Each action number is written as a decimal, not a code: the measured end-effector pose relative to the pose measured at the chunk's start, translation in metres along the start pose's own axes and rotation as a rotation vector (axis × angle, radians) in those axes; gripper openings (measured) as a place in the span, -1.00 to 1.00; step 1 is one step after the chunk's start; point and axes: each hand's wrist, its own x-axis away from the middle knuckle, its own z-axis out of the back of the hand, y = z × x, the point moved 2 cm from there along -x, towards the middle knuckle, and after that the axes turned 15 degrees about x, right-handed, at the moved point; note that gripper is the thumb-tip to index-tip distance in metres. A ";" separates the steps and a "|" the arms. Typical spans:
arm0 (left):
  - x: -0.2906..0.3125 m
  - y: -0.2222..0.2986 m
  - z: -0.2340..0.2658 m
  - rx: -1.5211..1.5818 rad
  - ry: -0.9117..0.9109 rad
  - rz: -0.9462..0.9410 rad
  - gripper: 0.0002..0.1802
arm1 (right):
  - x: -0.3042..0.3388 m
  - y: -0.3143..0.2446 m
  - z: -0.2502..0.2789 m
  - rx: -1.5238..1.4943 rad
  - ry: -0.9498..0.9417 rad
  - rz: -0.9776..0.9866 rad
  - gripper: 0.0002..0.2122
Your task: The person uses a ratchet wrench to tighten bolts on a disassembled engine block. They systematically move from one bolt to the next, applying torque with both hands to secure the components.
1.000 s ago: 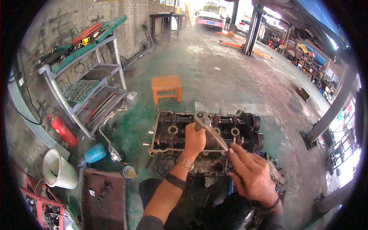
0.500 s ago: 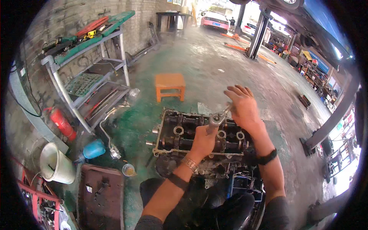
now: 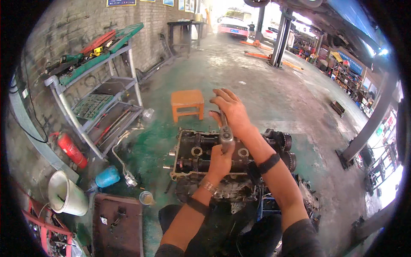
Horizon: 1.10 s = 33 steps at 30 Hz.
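Ratchet's (image 3: pixel 225 130) swung round vs half a sec ago: handle was pointing off to the upper right, now it's aimed nearly straight away from the person, & the right hand (image 3: pixel 235 115) has come left w/ it.

Biggest first: blue car (image 3: pixel 359 26) overhead top R, mostly cut off by the fisheye's dark rim. Tool cart (image 3: pixel 135 77) at L, tools piled on top, hard to sort out individually. Cylinder head (image 3: pixel 242 164) w/ two camshafts sits in front of the person, partly hidden by hands & right forearm. Brown tray (image 3: pixel 117 242) lower L, cut off at the bottom edge. Orange stool (image 3: pixel 187 98) just beyond the engine.

Left hand (image 3: pixel 220 163) is wrapped tight right under the ratchet's head, so whatever's below (ext./socket) is covered; can't tell if it's on a bolt. Right hand's at the far end of the handle, touching, fingers loosely bent; can't tell if it's really gripping. Ratchet itself is above the cylinder head, approx. mid-length.

Writing-wise: posters (image 3: pixel 121 2) up on the brick wall, cropped at the top; blue plate (image 3: pixel 234 31) on the pink car; white label (image 3: pixel 104 220) in the tray, too small to read. No legible marking on the ratchet AFAICT.
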 end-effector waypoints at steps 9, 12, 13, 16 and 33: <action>0.000 0.003 -0.005 -0.028 0.067 -0.080 -0.39 | 0.045 0.003 0.085 0.364 -0.137 -0.167 -0.67; 0.000 0.006 -0.009 -0.016 0.077 -0.127 -0.39 | 0.068 -0.009 0.127 0.370 -0.223 -0.238 -0.66; 0.000 0.007 -0.009 -0.004 0.073 -0.100 -0.39 | 0.076 -0.015 0.141 0.350 -0.259 -0.280 -0.65; 0.003 0.007 -0.008 -0.056 0.055 -0.067 -0.47 | 0.101 -0.050 0.183 0.393 -0.267 -0.203 -0.53; 0.002 0.000 -0.002 -0.082 -0.023 -0.140 -0.48 | 0.098 -0.062 0.214 0.223 -0.416 -0.091 -0.51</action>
